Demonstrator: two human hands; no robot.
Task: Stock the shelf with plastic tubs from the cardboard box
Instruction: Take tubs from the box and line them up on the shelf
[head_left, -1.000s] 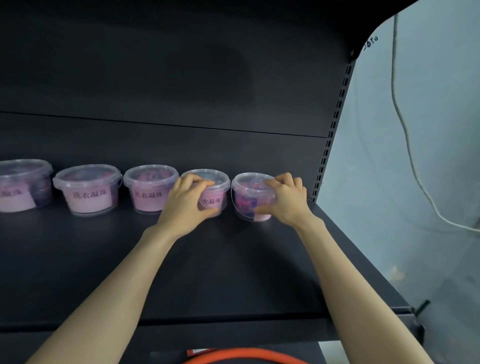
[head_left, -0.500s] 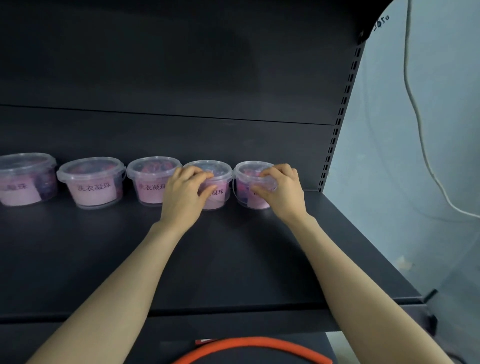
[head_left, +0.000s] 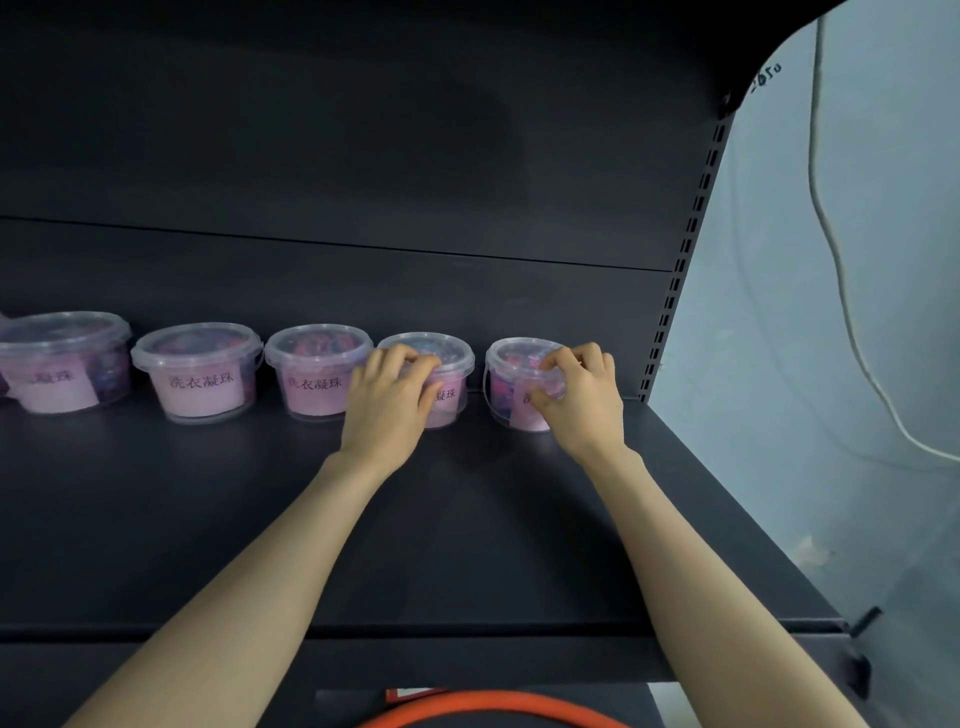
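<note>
Several clear plastic tubs with pink labels stand in a row at the back of the dark shelf (head_left: 467, 545). My left hand (head_left: 387, 402) grips the front of the fourth tub (head_left: 449, 353). My right hand (head_left: 579, 400) grips the rightmost tub (head_left: 511, 358), fingers on its lid and thumb on its label. To the left stand three more tubs: one (head_left: 317, 369) beside my left hand, one (head_left: 197, 371) farther left, and one (head_left: 62, 358) at the frame's edge. The cardboard box is not in view.
The shelf's perforated upright (head_left: 680, 260) stands just right of the last tub. A pale wall (head_left: 857, 312) with a hanging white cable (head_left: 831, 244) lies beyond it. An orange curved rim (head_left: 493, 704) shows below the shelf's front edge.
Both hands stay on their tubs. My right hand's fingers have curled more over the rightmost tub's lid, and that tub now stands slightly farther from the fourth one. The camera has shifted a little.
</note>
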